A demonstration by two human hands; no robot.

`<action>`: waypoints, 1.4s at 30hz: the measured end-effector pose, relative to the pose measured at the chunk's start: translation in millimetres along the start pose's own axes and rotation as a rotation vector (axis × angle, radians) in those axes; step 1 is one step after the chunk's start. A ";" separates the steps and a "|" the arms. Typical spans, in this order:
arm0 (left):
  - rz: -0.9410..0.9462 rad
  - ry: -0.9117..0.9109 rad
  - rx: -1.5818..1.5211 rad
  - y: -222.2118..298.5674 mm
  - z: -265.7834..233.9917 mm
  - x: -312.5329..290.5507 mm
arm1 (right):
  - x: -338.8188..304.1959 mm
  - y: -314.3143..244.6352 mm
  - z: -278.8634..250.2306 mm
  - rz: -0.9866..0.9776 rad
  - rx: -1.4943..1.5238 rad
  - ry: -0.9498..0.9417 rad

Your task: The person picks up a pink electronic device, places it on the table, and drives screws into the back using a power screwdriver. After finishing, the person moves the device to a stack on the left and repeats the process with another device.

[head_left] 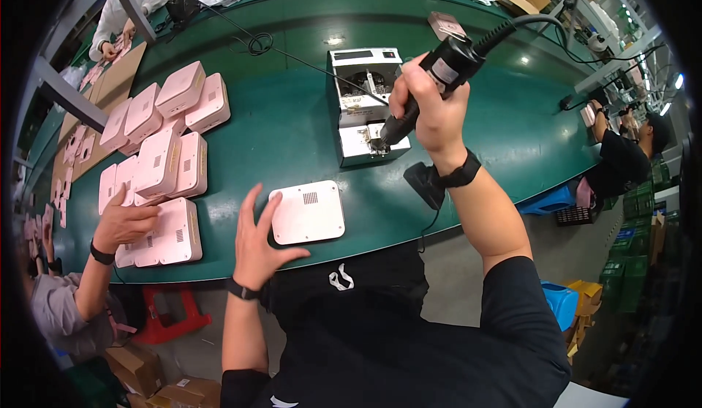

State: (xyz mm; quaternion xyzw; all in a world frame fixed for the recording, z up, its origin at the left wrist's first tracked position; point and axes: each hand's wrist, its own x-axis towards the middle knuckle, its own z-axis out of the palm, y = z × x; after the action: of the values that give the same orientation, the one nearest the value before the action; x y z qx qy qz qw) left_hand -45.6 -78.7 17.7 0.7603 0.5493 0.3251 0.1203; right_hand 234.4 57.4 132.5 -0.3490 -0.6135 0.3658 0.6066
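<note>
My right hand is wrapped round a black electric screwdriver, its cable running up and to the right. The screwdriver's tip points down into the front of a white screw feeder on the green table. My left hand is open, thumb and fingers spread at the left side of a pale pink, square plastic housing. This housing lies flat near the table's front edge, with a small vent grille and screw holes on its upper face. Whether my fingertips touch it I cannot tell.
Several similar housings are stacked to the left, where a co-worker's hand rests on one. A thin cable crosses the table behind. A pink box lies at the back. Other people sit at the far left and right.
</note>
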 end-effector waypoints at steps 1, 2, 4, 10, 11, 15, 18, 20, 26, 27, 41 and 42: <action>-0.004 0.007 0.005 -4.9 1.1 4.0 | -0.8 -0.3 1.5 -0.004 0.005 -0.007; 0.013 -0.063 -0.054 -11.3 6.6 5.8 | -3.5 -1.2 1.8 0.011 0.035 -0.013; 0.045 -0.203 -0.178 -18.0 15.7 9.7 | -10.2 -2.3 1.3 0.045 0.091 -0.027; 0.037 -0.253 -0.207 14.3 38.0 13.2 | -40.4 -16.4 -7.7 0.052 0.192 -0.042; 0.041 -0.243 -0.193 17.6 40.5 14.7 | -42.4 -15.1 -8.3 0.049 0.202 -0.055; 0.053 -0.241 -0.170 23.5 43.4 17.5 | -49.1 -11.8 -10.7 0.072 0.216 -0.066; 0.059 -0.242 -0.157 24.0 43.9 17.9 | -51.6 -6.7 -6.2 0.093 0.209 -0.061; 0.068 -0.235 -0.150 23.4 44.4 18.7 | -51.7 -2.0 -1.4 0.111 0.182 -0.053; 0.052 -0.215 -0.172 17.8 49.1 15.9 | -52.0 14.2 7.0 0.163 0.168 -0.099; 0.053 -0.212 -0.169 17.3 49.2 16.3 | -51.8 14.3 8.2 0.161 0.177 -0.095; 0.046 -0.192 -0.137 19.9 51.5 6.3 | -27.2 -8.7 4.1 0.141 0.221 -0.043; 0.055 -0.188 -0.140 20.6 52.3 7.4 | -21.5 -10.5 -0.7 0.077 0.206 -0.025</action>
State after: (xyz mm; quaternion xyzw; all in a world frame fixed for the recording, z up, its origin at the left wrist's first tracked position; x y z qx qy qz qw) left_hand 4.1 -70.3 -8.3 0.7919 0.4904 0.2933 0.2151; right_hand 235.7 33.6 131.1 -0.3037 -0.5662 0.4544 0.6170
